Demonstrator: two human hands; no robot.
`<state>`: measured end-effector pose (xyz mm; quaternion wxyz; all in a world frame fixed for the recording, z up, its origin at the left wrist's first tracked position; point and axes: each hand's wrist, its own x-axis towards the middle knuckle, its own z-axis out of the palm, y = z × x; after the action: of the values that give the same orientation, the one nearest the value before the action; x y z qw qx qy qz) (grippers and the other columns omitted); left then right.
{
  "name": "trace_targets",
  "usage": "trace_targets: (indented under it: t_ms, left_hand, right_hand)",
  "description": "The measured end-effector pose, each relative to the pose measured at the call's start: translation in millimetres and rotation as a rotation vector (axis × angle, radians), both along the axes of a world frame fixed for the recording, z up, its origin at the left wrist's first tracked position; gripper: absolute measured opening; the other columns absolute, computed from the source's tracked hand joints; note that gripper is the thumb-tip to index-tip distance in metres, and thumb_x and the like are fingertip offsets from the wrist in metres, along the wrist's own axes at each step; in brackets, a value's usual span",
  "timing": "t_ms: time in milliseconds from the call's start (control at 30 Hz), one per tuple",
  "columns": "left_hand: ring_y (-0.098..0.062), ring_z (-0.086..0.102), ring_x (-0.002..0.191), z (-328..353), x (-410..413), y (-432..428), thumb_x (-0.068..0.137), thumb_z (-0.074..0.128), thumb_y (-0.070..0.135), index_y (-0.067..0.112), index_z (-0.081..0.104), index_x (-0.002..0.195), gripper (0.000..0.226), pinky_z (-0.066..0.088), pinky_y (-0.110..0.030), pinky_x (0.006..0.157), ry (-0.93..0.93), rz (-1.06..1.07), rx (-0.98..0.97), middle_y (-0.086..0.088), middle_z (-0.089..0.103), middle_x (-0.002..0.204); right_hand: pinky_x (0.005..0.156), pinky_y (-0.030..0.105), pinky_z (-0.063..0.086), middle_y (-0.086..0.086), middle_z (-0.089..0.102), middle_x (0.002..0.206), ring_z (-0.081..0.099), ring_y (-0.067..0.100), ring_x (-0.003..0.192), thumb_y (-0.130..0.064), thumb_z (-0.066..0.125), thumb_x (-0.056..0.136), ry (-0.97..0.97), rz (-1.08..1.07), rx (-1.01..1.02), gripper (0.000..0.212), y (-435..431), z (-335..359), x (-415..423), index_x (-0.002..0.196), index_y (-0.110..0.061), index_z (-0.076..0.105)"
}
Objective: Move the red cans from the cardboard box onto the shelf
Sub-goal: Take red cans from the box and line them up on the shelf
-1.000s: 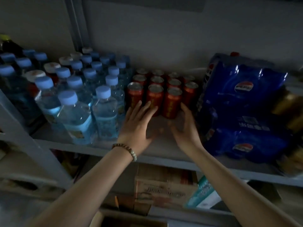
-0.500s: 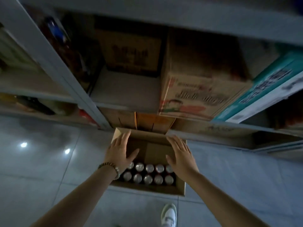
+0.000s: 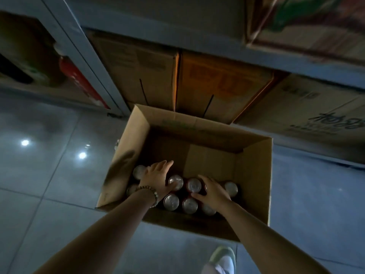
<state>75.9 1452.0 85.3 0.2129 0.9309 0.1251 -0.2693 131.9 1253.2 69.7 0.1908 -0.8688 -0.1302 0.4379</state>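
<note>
Two rows of red cans (image 3: pixel 170 201) are seen standing upright at the near end of the open cardboard box (image 3: pixel 254 175), which sits on the tiled floor (image 3: pixel 49 175) just in front of the shelving (image 3: pixel 217 46). Only the silvery lids are shown, so each can's long axis is judged to run straight up towards the camera. The far half of the box is bare. The left hand (image 3: pixel 157 178), marked by a bead bracelet (image 3: pixel 148 189), is laid over the left part of the far row. Its fingers (image 3: pixel 164 165) are held straight and close together, pointing away from the body, and its thumb is set against the left side of one middle lid. The right hand (image 3: pixel 214 192) is placed on the other side, with its fingers (image 3: pixel 201 178) bent around the right flank of the neighbouring lid and its thumb low beside the near row. Whether a firm grip has been made there cannot be told. The middle cans are thus bracketed between the two palms, and both hands are about equally near. The coming move is judged to be an inward squeeze and a straight lift, so that the cans are kept vertical and the box wall is cleared. A can at the edge of the cluster could be dropped if the pressure is uneven.
</note>
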Motion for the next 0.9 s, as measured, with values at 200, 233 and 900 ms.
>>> trace_targets:
  t_ms: [200,233,900]
  left_hand:
    - [-0.021,0.005,0.143,-80.8,-3.7,-4.8,0.088,0.044,0.055,0.035,0.016,0.145,0.066,0.002,-0.044,0.116,0.065,-0.037,0.083,0.005,0.016,0.154]
    - [-0.021,0.004,0.143,-86.6,-6.0,-5.8,0.088,0.043,0.054,0.035,0.017,0.144,0.065,0.001,-0.044,0.116,0.066,-0.030,0.088,0.005,0.016,0.154]
    - [0.005,0.052,0.106,347.2,76.4,-41.2,0.063,0.067,0.066,0.043,0.035,0.125,0.073,0.047,-0.020,0.093,-0.486,0.182,-0.535,0.018,0.051,0.119]
  right_hand:
    - [0.116,0.040,0.018,-0.005,0.042,0.147,0.038,0.018,0.134,-0.056,0.060,0.081,-0.149,0.161,-0.079,0.073,11.6,-75.2,5.9,0.143,-0.032,0.031]
    - [0.115,0.039,0.018,-0.004,0.043,0.146,0.039,0.019,0.134,-0.054,0.061,0.081,-0.169,0.188,-0.106,0.073,14.3,-81.8,5.0,0.143,-0.031,0.031]
    - [0.077,0.019,0.053,-0.015,0.069,0.096,0.064,0.002,0.095,-0.035,0.078,0.066,-0.254,-0.330,0.695,0.037,-10.6,420.6,108.0,0.100,-0.037,0.062]
